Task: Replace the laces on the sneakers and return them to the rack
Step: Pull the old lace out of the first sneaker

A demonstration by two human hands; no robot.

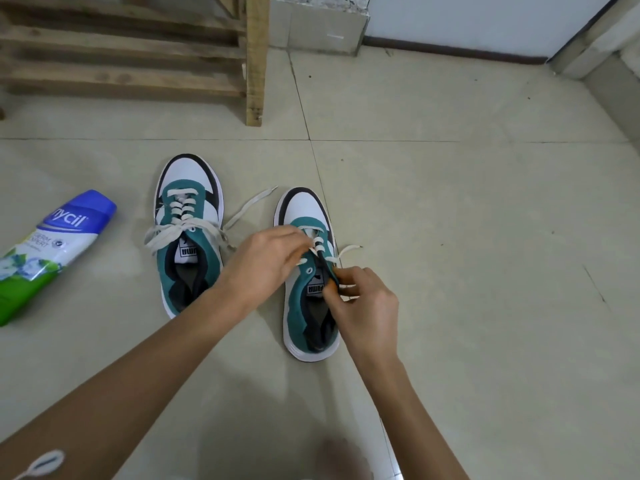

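Observation:
Two green, white and black sneakers stand side by side on the tiled floor, toes pointing away from me. The left sneaker (188,233) is laced with a loose white lace (180,232) whose end trails to the right. Over the right sneaker (311,306) both hands work at the eyelets. My left hand (268,261) pinches the white lace (348,252) near the upper eyelets. My right hand (363,306) pinches the tongue and lace at the shoe's right side. The wooden rack (138,50) stands at the far left.
A blue, white and green powder bottle (52,251) lies on its side at the left. A white lace loop (45,462) shows at the bottom left corner. A concrete block (315,26) stands behind the rack's leg, with a wall beyond.

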